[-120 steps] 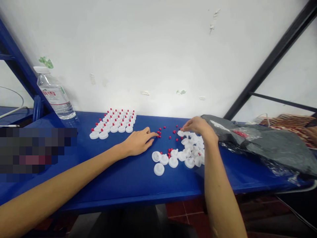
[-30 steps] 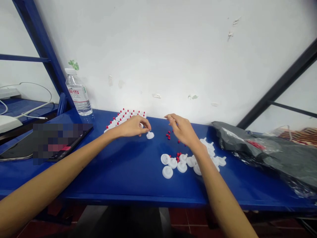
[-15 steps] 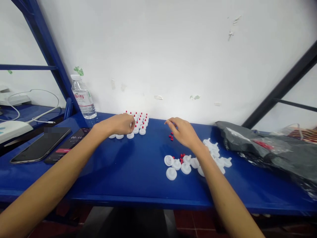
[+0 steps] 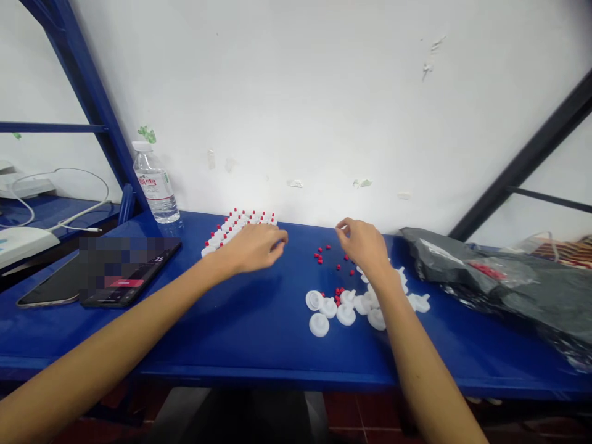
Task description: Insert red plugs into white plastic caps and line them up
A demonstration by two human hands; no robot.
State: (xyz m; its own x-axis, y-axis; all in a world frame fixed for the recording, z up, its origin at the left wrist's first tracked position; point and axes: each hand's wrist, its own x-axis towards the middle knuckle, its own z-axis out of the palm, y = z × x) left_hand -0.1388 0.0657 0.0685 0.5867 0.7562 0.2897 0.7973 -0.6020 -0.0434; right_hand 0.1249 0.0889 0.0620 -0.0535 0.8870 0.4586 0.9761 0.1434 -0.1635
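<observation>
My left hand (image 4: 256,248) hovers just right of and in front of the rows of white caps with red tips (image 4: 226,228), partly covering them. Its thumb and fingers are apart, with nothing seen between them. Over on the right, my right hand (image 4: 367,245) hangs above scattered small red caps (image 4: 320,259), its fingers loosely curled and the thumb a little away from the index finger. No held object shows there. Loose white nozzle caps (image 4: 346,314) lie in a pile below and behind my right wrist. More red caps (image 4: 339,295) sit among them.
Two phones (image 4: 139,277) lie on the left of the blue table (image 4: 240,333), near a water bottle (image 4: 157,188) by the wall. A grey plastic bag (image 4: 504,283) covers the right side. A white power strip (image 4: 28,240) with cables is at far left.
My left hand has moved right, away from the front of the rows. My right hand has shifted right, and more red caps now show beneath and beside it.
</observation>
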